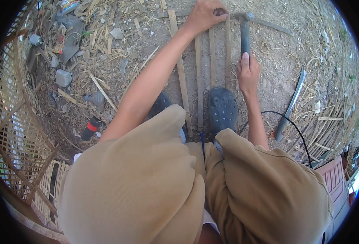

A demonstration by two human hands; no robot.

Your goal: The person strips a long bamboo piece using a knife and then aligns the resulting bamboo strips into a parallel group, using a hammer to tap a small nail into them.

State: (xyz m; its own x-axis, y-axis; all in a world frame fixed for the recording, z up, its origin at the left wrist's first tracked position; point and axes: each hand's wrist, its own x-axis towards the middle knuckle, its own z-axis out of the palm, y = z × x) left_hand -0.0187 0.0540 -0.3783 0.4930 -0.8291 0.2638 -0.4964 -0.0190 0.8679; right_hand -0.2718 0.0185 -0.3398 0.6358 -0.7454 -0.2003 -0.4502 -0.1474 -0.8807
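Observation:
My left hand is closed in a pinch at the far end of a thin wooden slat. Whatever its fingertips hold is too small to make out. A hammer with a dark handle is gripped in my right hand, its head just right of my left fingertips. Under the hammer head runs a crosswise strip, reaching out to the right. Several slats, among them a long one on the left, lie lengthwise from this strip toward my feet, spaced apart.
A machete lies on the dirt at the right, beside a black cable and a pile of split strips. Dark clogs flank the slats. At the left are a woven lattice, stones, litter and a black-and-red cylinder.

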